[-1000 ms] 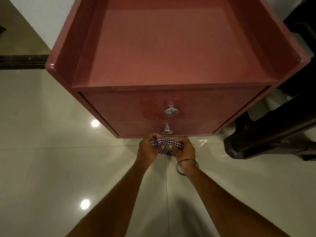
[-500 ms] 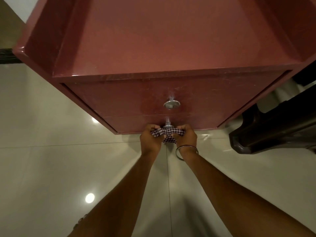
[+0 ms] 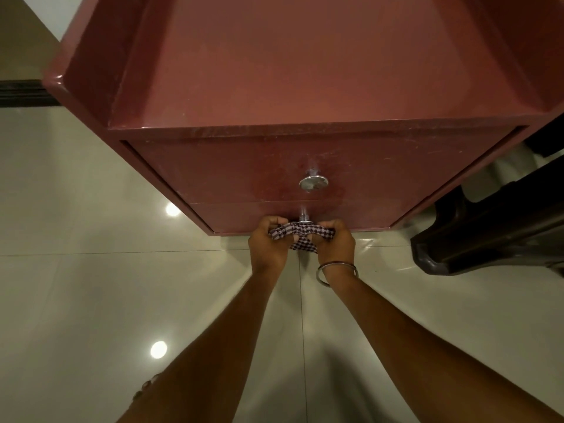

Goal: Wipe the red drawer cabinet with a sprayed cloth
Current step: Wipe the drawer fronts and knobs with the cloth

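Note:
The red drawer cabinet (image 3: 305,71) fills the upper half of the head view, seen from above, with two drawer fronts facing me. The upper drawer has a round metal knob (image 3: 313,182). The lower knob (image 3: 304,219) is partly hidden behind a checked cloth (image 3: 300,233). My left hand (image 3: 270,244) grips the cloth's left end and my right hand (image 3: 335,242), with a metal bangle on the wrist, grips its right end. The cloth is stretched between them against the lower knob.
A dark brown plastic chair or stool (image 3: 488,233) stands close to the cabinet's right side. Glossy cream floor tiles (image 3: 91,285) spread to the left and below, with ceiling light reflections. A dark skirting strip (image 3: 21,93) runs at far left.
Both hands have carried the cloth up from below the cabinet's base to the lower drawer knob. The camera has moved closer and then shifted left.

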{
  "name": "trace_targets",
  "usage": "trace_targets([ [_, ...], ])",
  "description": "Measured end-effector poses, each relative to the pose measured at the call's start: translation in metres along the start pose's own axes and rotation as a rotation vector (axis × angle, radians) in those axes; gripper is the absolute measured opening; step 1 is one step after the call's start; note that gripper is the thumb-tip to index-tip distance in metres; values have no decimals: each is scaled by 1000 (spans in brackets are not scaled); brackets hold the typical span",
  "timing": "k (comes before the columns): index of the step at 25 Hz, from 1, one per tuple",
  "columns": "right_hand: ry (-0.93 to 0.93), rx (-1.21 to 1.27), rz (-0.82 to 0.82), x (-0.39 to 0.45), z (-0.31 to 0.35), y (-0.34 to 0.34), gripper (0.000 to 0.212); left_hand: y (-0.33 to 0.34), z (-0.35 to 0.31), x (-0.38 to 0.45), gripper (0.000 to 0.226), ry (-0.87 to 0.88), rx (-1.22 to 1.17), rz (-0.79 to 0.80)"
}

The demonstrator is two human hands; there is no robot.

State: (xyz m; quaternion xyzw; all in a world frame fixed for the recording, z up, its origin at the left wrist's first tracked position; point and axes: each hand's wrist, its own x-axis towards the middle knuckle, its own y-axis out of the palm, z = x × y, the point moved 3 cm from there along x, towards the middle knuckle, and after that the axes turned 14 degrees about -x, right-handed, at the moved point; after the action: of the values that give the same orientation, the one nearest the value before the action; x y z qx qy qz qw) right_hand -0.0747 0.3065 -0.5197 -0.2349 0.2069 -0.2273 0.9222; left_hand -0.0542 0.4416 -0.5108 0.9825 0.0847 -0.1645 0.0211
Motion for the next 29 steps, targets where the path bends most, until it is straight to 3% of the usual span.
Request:
trace_targets([
  [4,-49,84,25,-5,2,-5,29,-9,0,1,30,-89,-171,21],
  [9,112,129,44,-5,-1,-3,43,-7,-1,7,36,-249,-85,-13],
  [14,221,-76,113,-1,5,-2,39,-7,-4,12,38,-319,111,-45],
  [18,222,-168,142,-1,16,4,37,-15,0,17,39,-350,134,-97],
  [23,288,-227,153,13,14,4,36,-10,12,19,35,-400,112,-37],
  [29,117,-171,120,13,11,-1,28,-10,7,15,30,-342,47,112],
])
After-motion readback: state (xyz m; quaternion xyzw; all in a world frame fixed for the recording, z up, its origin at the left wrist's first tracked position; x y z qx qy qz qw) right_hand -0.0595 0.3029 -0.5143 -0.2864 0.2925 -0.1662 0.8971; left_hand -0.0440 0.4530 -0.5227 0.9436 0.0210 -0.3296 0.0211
